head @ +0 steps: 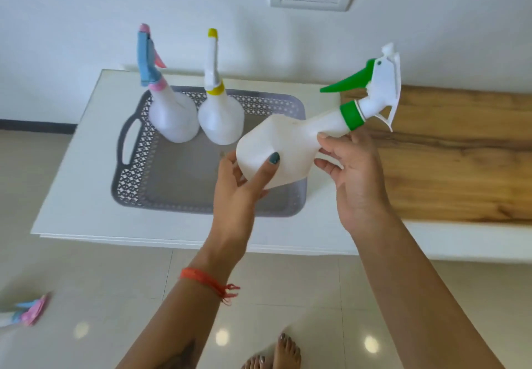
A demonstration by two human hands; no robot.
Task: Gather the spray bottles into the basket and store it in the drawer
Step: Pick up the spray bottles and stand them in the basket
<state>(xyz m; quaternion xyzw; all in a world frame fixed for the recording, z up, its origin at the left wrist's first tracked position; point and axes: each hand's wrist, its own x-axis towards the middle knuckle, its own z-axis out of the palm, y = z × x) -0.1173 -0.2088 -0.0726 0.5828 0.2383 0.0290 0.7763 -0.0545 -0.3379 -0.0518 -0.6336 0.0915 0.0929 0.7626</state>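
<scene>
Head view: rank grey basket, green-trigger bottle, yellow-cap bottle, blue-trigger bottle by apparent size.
1. Grey basket
2. Green-trigger bottle, though it is held nearer the camera, so it looks inflated
3. Yellow-cap bottle and blue-trigger bottle: look alike, no ranking

The white table (86,196) carries a grey lattice basket (138,167) — its only direct load — with a bare wood-grain section (460,152) to the basket's right. On the tiled floor (100,282) below, well left of the basket, lies a blue-and-pink spray bottle (26,312), partly cut off.
</scene>
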